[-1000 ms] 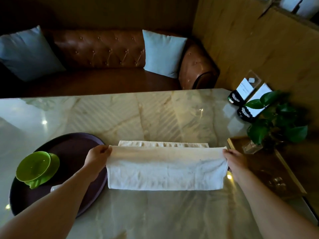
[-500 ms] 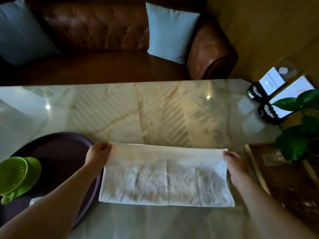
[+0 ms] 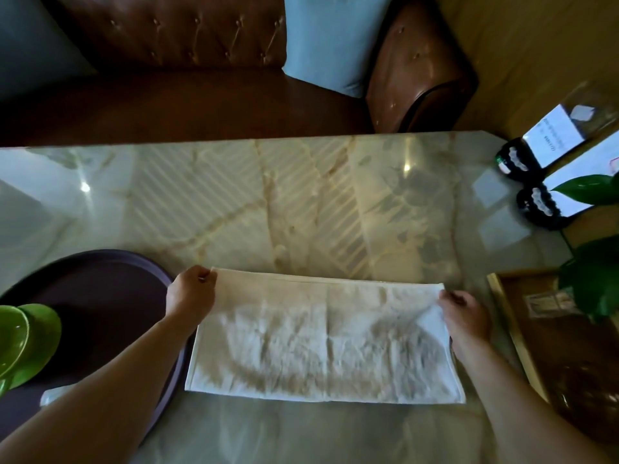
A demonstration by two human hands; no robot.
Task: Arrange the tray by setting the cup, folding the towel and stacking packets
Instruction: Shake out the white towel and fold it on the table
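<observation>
A white towel lies folded in half and flat on the marble table, just right of a dark round tray. My left hand pinches its far left corner, over the tray's right rim. My right hand pinches the far right corner. A green cup on a green saucer sits on the tray's left side. A small pale packet peeks out from under my left forearm on the tray.
A wooden tray with a packet and a potted plant stands at the right edge. Two black-based card holders are at the far right. A brown leather sofa with blue cushions runs behind the table.
The towel's raised fold has been brought forward and laid flat, so the far edges now line up. Both hands stayed at the far corners; the view tilted further down.
</observation>
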